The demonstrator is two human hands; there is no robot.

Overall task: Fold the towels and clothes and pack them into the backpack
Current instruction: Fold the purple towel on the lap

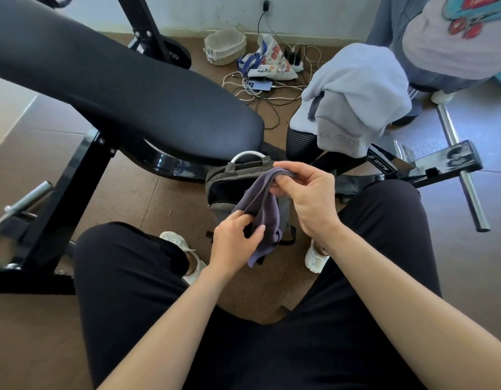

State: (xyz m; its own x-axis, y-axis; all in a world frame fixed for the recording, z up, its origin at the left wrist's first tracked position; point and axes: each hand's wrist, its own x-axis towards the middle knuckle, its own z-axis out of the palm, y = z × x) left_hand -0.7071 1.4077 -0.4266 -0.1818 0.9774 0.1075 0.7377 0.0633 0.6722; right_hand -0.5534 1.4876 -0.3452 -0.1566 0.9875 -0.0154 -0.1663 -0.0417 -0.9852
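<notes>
Centre of the frame: right hand (pixel 311 192) pinching the top edge of a small purple towel (pixel 262 209), left hand (pixel 235 243) gripping a lower fold of the same cloth. Just behind and below it, on the floor between two white shoes, a grey backpack (pixel 229 178), top open. Upper right: pale blue towels (pixel 356 99) draped over a black bench (pixel 299 144). Upper left: a long black padded seat (pixel 117 88).

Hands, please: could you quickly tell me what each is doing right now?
Left hand: closed on the purple towel, lower part.
Right hand: pinching the towel's top edge.
</notes>
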